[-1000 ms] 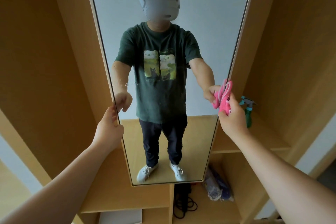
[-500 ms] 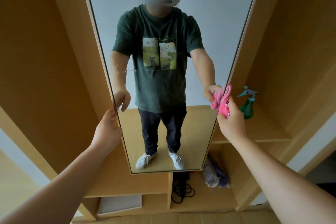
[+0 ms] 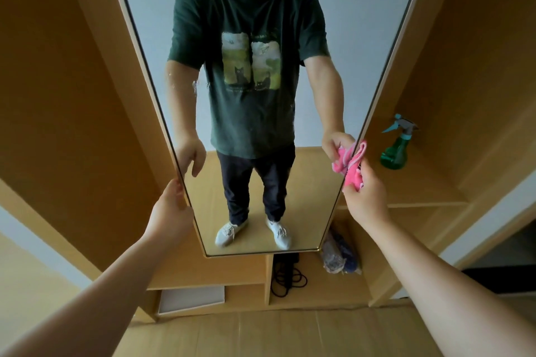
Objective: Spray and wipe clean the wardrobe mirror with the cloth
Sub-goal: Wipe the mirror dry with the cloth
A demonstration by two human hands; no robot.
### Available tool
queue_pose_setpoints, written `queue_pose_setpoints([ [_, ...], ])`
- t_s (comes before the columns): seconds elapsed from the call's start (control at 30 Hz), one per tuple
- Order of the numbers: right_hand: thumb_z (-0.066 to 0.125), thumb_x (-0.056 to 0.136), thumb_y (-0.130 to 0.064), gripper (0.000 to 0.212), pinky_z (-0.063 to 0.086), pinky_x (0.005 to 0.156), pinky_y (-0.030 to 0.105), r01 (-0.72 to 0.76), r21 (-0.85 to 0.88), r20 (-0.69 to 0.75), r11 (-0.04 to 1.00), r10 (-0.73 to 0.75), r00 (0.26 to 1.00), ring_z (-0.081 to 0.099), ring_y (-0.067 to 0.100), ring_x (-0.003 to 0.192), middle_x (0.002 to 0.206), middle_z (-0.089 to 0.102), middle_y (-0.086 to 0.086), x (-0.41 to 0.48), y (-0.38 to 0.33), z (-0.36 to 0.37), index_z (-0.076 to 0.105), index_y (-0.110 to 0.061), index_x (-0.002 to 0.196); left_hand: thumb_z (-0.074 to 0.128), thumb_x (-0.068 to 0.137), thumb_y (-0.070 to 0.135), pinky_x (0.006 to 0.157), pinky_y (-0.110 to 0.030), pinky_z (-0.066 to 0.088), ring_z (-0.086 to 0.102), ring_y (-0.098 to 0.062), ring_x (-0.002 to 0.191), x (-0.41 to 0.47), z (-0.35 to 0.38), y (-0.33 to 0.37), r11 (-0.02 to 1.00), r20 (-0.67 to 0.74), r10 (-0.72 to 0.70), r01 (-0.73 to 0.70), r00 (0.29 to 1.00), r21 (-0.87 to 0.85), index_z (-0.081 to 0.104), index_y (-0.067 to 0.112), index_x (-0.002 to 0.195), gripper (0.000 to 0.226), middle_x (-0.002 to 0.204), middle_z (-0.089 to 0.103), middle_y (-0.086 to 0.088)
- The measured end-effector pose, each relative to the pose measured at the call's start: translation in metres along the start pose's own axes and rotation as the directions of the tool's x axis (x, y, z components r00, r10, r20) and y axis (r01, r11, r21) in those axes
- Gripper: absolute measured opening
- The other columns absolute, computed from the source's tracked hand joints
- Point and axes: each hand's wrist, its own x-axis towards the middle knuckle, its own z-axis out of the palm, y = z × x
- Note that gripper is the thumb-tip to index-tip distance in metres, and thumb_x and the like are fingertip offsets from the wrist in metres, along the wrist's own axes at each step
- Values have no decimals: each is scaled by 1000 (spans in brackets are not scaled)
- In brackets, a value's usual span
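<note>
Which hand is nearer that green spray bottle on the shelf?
Right. The right hand, holding the pink cloth, is just left of the spray bottle; the left hand is across the mirror.

The cloth (image 3: pixel 352 166) is bright pink with a paler pink edging. The spray bottle (image 3: pixel 395 151) on the right shelf has a translucent green body, a teal neck and trigger, and a grey head. The wardrobe (image 3: pixel 75 101) is light tan wood throughout. The mirror (image 3: pixel 313 188) has a thin dark frame and reflects a pale grey-white wall, a dark green T-shirt printed with two yellow-green panels showing black cats, dark navy trousers and white shoes. Low down lie a black coiled cable (image 3: pixel 287 277) and a white panel (image 3: pixel 191 298).
</note>
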Motion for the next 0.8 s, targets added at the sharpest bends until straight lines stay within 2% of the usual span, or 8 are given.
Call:
queue_pose_setpoints([
  [0.1,56,89,4,66,48,82,27,-30,-4,28,1000,30,999,58,12,98,113,60,-3,-4,8,5,40,-24,146,51,85,-4,80,-31,47,51,-22,121,0,7,-10,1000,17,-29,29,999,-1,38,21,141,63,132,55,-1],
  [0.17,55,88,5,63,47,81,26,-46,2,41,999,46,998,59,13,99,114,61,-2,-6,14,9,42,-23,144,52,86,-3,76,-27,47,53,-19,115,-1,12,-17,999,28,-43,43,999,1,38,22,141,62,131,55,-1],
  [0.23,54,88,5,62,45,73,17,-51,-5,39,999,51,998,58,12,92,110,61,-3,-8,19,13,44,-23,143,53,87,-2,66,-20,43,52,-15,105,-3,18,-25,998,36,-55,55,998,7,37,20,141,61,128,54,1],
  [0.3,55,88,4,63,40,65,10,-52,-25,38,998,53,998,56,8,86,106,58,-7,-10,24,16,43,-25,143,54,87,-2,66,-20,42,53,-16,105,-6,23,-34,998,46,-70,69,997,5,37,20,141,61,125,53,2],
  [0.43,56,89,3,64,45,75,22,-82,-16,48,996,83,995,55,10,92,108,56,-9,-13,33,23,41,-25,144,53,87,-1,78,-30,46,52,-20,112,-13,31,-51,991,57,-130,127,990,44,34,20,143,63,132,52,-3],
  [0.57,56,88,1,59,44,72,23,-89,-38,50,995,91,995,58,13,90,105,59,-8,-16,42,29,45,-24,141,50,88,0,95,-39,46,45,-27,129,-16,39,-65,984,72,-171,167,983,68,31,19,146,63,138,49,-6],
  [0.7,56,87,1,55,47,70,26,-108,-43,41,993,110,993,59,14,83,98,60,-8,-17,49,35,48,-24,136,47,86,-2,89,-37,46,48,-25,125,-15,46,-72,982,78,-186,183,979,42,39,26,137,59,115,50,8],
  [0.8,55,86,1,48,40,58,16,-119,-73,41,990,123,992,56,6,71,82,56,-14,-18,55,39,53,-21,128,46,84,-4,79,-32,45,46,-22,127,-13,49,-77,979,110,-204,204,973,12,41,34,132,61,116,50,9],
])
